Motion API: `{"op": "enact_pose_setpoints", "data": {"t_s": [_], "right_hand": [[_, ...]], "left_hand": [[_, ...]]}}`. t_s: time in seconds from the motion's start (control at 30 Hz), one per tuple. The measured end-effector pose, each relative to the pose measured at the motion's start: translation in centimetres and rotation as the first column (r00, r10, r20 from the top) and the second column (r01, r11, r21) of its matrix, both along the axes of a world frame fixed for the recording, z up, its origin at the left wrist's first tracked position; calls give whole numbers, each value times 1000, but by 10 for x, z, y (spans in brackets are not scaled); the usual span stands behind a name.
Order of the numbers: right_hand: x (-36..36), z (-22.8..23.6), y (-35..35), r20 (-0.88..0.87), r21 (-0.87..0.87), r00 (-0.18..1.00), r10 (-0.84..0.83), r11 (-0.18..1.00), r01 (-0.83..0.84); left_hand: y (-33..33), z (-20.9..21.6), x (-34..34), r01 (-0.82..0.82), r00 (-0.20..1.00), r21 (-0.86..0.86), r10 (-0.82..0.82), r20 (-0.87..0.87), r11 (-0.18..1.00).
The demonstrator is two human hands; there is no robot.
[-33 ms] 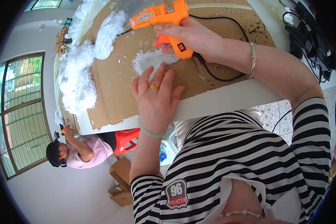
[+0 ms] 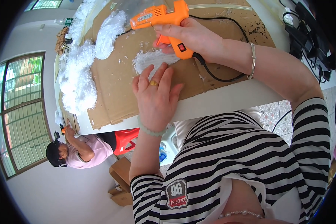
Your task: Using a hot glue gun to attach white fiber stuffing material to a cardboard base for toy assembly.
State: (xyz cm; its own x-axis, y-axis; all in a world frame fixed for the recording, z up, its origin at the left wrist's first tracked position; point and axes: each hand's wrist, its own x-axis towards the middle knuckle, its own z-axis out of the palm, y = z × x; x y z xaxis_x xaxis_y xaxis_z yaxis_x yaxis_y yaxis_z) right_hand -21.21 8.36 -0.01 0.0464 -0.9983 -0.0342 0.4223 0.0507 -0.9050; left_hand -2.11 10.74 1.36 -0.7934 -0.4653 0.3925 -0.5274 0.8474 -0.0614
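Note:
An orange hot glue gun point(image 2: 171, 28) with a red rocker switch is gripped in my right hand point(image 2: 198, 39), its nozzle turned to the left above the cardboard. My left hand point(image 2: 156, 97) lies palm down with its fingers spread. Those fingertips rest on the near edge of a white fringed fabric piece point(image 2: 151, 59), which lies flat on the brown cardboard point(image 2: 112, 89). Part of this piece is hidden under the fingers and behind the gun's handle. From the handle's base a black cord point(image 2: 222, 79) loops to the right and back along the far side.
Fluffy white material point(image 2: 76, 80) is heaped along the left, beside another white fringed piece point(image 2: 110, 35). Black cables and devices point(image 2: 310, 41) crowd the right table corner. At lower left, a person in pink point(image 2: 87, 151) works near a red stool point(image 2: 127, 142). Cardboard boxes point(image 2: 121, 173) stand below.

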Motion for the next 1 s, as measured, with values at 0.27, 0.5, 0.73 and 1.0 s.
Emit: {"op": "enact_pose_setpoints", "data": {"t_s": [0.27,0.5,0.73,1.0], "right_hand": [[-1,0,1,-11,22,999,43,999,-43],[-1,-1,-1,-14,15,999,43,999,-43],[-2,0,0,-13,11,1000,17,1000,-17],[1,3,3,25,-22,1000,-8,1000,8]], "left_hand": [[-18,12,27,-44,922,266,142,-361,963],[12,-2,28,-76,993,127,86,-79,989],[-18,-1,23,9,985,282,40,-168,959],[-17,5,41,112,508,617,489,-709,779]]}}
